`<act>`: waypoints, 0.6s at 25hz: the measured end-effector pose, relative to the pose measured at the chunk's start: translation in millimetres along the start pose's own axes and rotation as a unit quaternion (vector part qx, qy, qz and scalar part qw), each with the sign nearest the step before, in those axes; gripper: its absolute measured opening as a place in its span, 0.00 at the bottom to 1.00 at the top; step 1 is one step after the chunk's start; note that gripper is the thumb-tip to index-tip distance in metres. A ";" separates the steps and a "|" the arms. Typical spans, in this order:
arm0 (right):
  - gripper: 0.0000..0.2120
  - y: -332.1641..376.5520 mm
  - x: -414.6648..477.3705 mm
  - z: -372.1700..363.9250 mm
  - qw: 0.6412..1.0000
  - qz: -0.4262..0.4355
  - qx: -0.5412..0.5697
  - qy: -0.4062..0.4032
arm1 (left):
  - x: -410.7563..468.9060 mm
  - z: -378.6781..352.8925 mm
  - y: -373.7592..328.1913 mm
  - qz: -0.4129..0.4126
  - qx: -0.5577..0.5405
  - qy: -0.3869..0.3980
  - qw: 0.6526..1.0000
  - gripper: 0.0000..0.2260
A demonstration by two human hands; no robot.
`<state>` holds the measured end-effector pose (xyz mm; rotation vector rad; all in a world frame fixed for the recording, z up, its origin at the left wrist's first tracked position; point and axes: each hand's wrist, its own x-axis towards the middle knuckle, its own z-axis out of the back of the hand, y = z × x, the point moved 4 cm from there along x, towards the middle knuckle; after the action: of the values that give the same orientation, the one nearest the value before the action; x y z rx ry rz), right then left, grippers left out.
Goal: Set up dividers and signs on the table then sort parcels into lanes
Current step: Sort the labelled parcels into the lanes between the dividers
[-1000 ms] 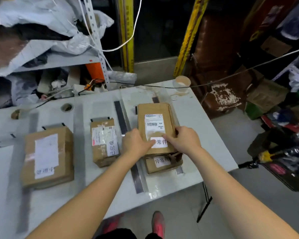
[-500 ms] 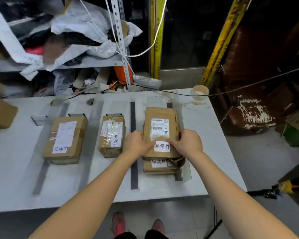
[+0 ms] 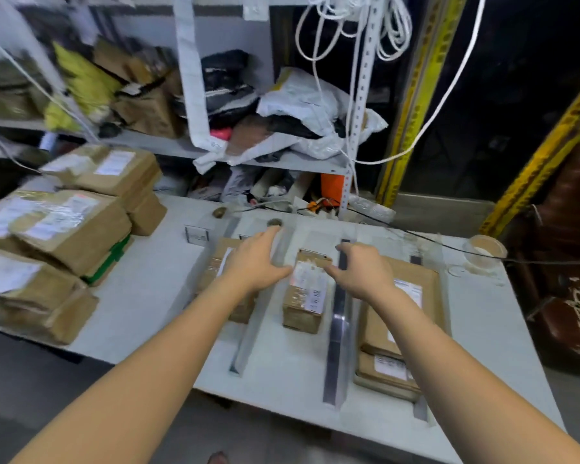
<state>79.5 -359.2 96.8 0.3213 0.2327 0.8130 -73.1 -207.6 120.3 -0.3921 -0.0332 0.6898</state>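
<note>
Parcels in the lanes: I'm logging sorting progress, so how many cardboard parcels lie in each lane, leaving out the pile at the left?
Left lane: 1, the left-lane parcel
Middle lane: 1, the middle-lane parcel
Right lane: 2, the upper parcel stacked on the lower parcel
Total: 4

White table — parcels between dividers, parcel pile at left

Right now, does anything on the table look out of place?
Yes: the two stacked flat brown cardboard parcels on the right sit atop a grey divider strip, its ends showing beyond them, not inside a lane.
</note>
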 end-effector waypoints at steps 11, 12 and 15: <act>0.31 302.6 60.6 -66.7 0.992 0.103 -0.066 0.022 | -19.4 145.6 279.2 0.045 0.135 -0.061 0.988 0.35; 0.30 328.2 66.6 -72.7 0.991 0.110 -0.067 0.022 | -20.8 158.4 303.1 0.049 0.140 -0.065 0.987 0.35; 0.31 389.6 82.1 -89.4 0.992 0.111 -0.057 0.028 | -23.7 187.6 364.4 0.067 0.154 -0.075 0.983 0.33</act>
<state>-156.5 -30.6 150.5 0.2189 0.2034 1.0512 -344.6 97.2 164.1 -0.0438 -0.0430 0.8428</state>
